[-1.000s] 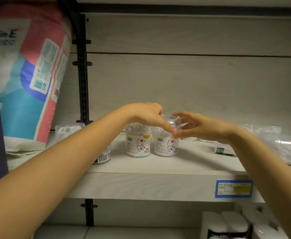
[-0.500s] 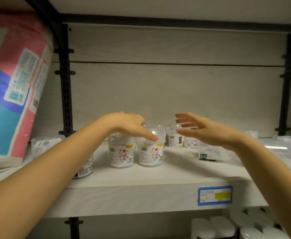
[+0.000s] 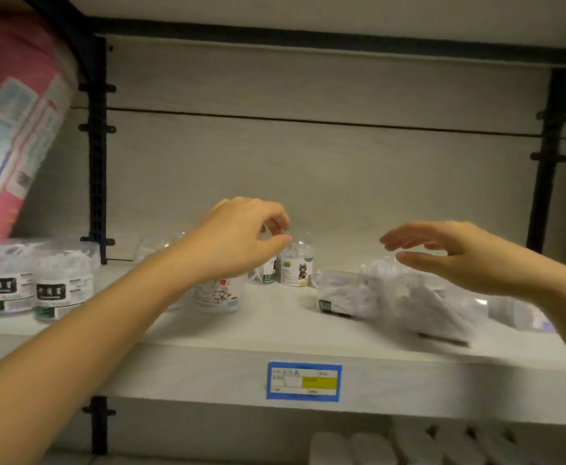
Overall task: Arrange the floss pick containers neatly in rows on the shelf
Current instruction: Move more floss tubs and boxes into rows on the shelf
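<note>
Clear round floss pick containers stand on the pale shelf (image 3: 174,364). One with a red cartoon label (image 3: 219,295) is partly hidden under my left hand (image 3: 241,236), which hovers just above it with curled fingers and holds nothing. A cat-labelled container (image 3: 296,268) stands farther back, right of that hand. Two dark-labelled containers (image 3: 4,280) (image 3: 63,285) stand side by side at the left. My right hand (image 3: 449,253) is open, palm down, above a crumpled clear bag of floss picks (image 3: 395,300).
A large pink and blue package (image 3: 9,129) leans at the far left. Black uprights (image 3: 97,162) (image 3: 544,162) frame the bay. A blue price tag (image 3: 304,381) sits on the shelf's front edge. More clear packs (image 3: 516,312) lie at the right; white items (image 3: 358,448) fill the lower shelf.
My left hand has lifted off the red-labelled container's lid. My right hand has moved right, away from the containers and over the bag. The view has shifted to the right.
</note>
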`<control>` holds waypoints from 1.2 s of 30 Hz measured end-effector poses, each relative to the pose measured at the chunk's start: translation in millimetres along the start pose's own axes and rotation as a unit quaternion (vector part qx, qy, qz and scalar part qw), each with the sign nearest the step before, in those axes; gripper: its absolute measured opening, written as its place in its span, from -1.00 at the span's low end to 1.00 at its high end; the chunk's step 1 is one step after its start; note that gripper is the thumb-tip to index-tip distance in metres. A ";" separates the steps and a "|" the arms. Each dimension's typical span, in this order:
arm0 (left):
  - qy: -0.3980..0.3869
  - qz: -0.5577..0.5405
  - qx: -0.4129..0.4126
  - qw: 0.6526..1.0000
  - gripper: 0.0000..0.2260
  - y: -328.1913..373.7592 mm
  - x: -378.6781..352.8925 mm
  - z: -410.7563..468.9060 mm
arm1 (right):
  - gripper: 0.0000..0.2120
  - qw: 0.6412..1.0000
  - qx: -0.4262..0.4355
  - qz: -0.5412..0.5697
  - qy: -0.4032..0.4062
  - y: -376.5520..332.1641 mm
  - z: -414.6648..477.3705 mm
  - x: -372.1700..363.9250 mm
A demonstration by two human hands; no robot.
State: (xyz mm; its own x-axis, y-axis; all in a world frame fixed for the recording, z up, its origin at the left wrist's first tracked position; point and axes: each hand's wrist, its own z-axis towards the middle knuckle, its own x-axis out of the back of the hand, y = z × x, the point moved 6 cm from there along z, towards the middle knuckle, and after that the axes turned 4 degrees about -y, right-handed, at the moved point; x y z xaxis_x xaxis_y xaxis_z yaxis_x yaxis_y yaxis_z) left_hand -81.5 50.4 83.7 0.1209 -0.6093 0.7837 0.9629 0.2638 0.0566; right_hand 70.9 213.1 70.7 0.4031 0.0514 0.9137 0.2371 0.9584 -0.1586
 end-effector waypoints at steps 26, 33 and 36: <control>-0.383 0.181 0.268 0.865 -0.39 -90.4 -97.3 117.1 | -0.33 0.985 0.068 -0.094 -0.129 6.7 184.8 -54.6; -0.397 0.136 0.277 0.865 -0.36 -105.2 -107.0 117.4 | -0.30 0.972 0.081 -0.117 -0.185 -0.3 193.6 -77.8; -0.398 0.105 0.271 0.870 -0.38 -103.7 -107.5 117.1 | -0.32 0.972 0.080 -0.137 -0.172 -4.8 193.8 -80.1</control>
State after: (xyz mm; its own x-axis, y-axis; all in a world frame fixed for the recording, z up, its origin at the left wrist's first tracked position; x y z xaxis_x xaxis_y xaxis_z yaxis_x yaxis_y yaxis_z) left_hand -222.6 176.1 66.0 -0.1329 0.1482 0.9800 0.6580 0.7526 -0.0245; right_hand -133.9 258.8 70.7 0.0191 -0.1471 0.9889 0.1427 0.9794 0.1429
